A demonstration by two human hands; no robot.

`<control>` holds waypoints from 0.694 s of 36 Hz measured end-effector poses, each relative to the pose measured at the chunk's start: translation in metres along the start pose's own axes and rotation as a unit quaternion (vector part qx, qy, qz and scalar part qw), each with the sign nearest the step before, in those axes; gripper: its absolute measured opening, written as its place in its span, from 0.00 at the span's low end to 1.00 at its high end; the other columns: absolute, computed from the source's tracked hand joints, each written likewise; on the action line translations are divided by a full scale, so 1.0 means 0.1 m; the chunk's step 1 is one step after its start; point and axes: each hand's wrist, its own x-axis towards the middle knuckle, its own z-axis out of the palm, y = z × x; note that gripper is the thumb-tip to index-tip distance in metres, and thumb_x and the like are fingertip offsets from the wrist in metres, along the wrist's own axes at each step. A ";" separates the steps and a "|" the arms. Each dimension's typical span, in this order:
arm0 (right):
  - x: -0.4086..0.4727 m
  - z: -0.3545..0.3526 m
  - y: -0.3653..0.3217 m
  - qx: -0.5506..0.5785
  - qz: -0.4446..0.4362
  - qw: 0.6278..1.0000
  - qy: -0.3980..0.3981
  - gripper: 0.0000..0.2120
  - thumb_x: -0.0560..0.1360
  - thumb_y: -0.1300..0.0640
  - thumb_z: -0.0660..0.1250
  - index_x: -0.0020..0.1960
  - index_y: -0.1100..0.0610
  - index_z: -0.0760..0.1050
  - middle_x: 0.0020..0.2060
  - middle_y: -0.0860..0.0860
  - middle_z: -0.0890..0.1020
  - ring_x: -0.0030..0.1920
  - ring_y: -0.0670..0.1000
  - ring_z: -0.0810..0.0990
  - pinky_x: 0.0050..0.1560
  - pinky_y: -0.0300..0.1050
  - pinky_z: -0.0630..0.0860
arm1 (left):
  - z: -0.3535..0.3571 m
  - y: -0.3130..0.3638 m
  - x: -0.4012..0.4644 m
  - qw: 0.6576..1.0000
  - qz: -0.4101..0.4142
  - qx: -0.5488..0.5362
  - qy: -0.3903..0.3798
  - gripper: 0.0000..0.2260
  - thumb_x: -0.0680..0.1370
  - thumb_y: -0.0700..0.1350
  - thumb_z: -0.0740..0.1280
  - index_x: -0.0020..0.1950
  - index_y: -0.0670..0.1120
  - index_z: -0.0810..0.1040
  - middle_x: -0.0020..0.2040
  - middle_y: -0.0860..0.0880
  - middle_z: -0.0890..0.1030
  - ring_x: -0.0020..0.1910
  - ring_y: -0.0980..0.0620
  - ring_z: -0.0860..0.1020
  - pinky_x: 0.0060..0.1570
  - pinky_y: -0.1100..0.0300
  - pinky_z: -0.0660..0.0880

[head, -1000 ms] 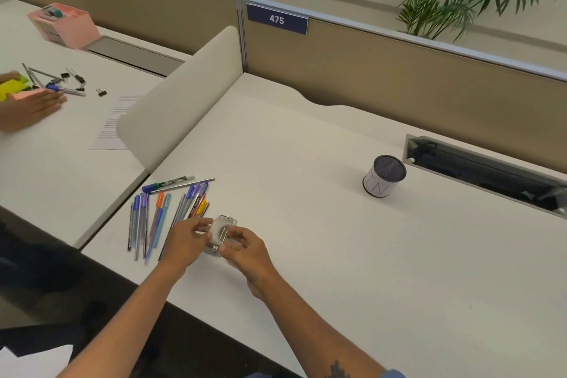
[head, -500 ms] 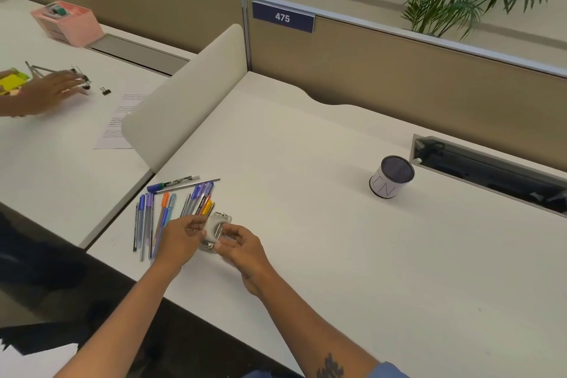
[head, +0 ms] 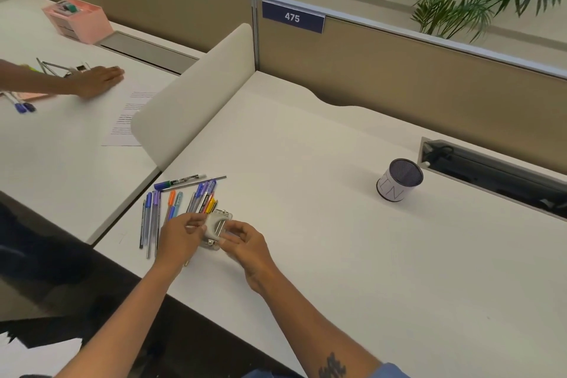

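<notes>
A small white box-like device with metal bars (head: 216, 228) sits near the front left of the white desk (head: 337, 224). My left hand (head: 181, 236) pinches its left side and my right hand (head: 245, 242) pinches its right side, fingers curled round it. Just left of it lie several pens (head: 175, 205) in blue, purple, orange and yellow, partly hidden under my left hand. A round mesh pen cup (head: 399, 179) with a white band stands far right on the desk.
A beige side divider (head: 196, 101) separates my desk from the neighbouring desk, where another person's hand (head: 98, 80) rests among pens and clips, with a printed sheet (head: 129, 120) and a pink box (head: 78, 20). An open cable tray (head: 497, 175) runs at back right.
My hands stay on the small device with slight finger shifts. The other person's hand has slid rightwards across the neighbouring desk. The camera view has drifted a little.
</notes>
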 end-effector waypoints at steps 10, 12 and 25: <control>-0.26 -0.58 0.07 -0.194 -0.097 0.972 0.089 0.19 0.79 0.59 0.71 0.69 0.48 0.78 0.65 0.42 0.81 0.64 0.40 0.79 0.57 0.26 0.74 | 0.33 0.10 -0.36 0.955 0.198 0.183 0.127 0.19 0.83 0.45 0.70 0.74 0.45 0.77 0.69 0.43 0.81 0.68 0.41 0.79 0.64 0.41 0.78; -0.34 -0.77 0.13 -0.232 -0.118 0.960 0.105 0.19 0.79 0.58 0.70 0.69 0.49 0.78 0.66 0.43 0.81 0.65 0.42 0.79 0.62 0.31 0.76 | 0.47 0.11 -0.45 0.951 0.213 0.189 0.119 0.21 0.84 0.50 0.66 0.77 0.46 0.74 0.74 0.44 0.78 0.74 0.41 0.75 0.70 0.37 0.75; -1.01 -2.11 0.42 -0.429 -0.172 0.867 0.188 0.24 0.80 0.52 0.66 0.76 0.51 0.73 0.76 0.46 0.73 0.79 0.48 0.67 0.79 0.45 0.63 | 1.74 0.35 -1.05 0.934 0.281 0.205 -0.077 0.34 0.83 0.65 0.52 0.85 0.49 0.60 0.88 0.46 0.55 0.88 0.45 0.47 0.85 0.36 0.46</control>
